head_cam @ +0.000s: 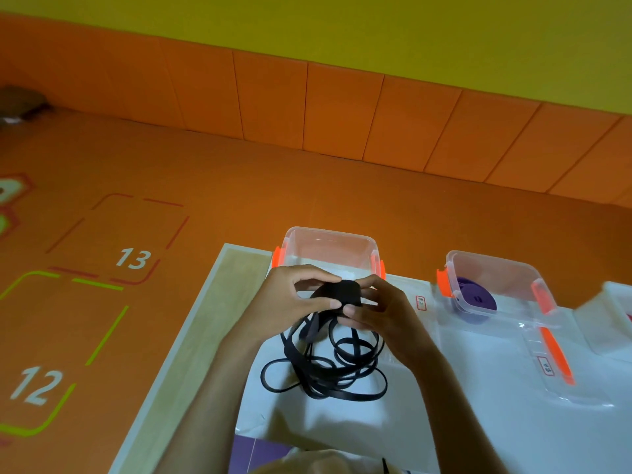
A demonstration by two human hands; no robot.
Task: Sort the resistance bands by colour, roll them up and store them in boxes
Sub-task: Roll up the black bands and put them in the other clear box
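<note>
A black resistance band (325, 367) lies in loose tangled loops on the white sheet (461, 422). One end of it is wound into a small black roll (343, 292) held above the loops. My left hand (294, 302) pinches the roll from the left, and my right hand (379, 309) holds it from the right with curled fingers. Just behind my hands stands a clear box (330, 251) with orange clips, empty. To the right, a second clear box (492, 285) holds a rolled purple band (475, 297).
A clear lid with an orange clip (554, 357) lies in front of the purple box. Another white container (615, 319) shows at the right edge. The wooden table edge (191, 336) runs along the left, over an orange floor with numbered squares.
</note>
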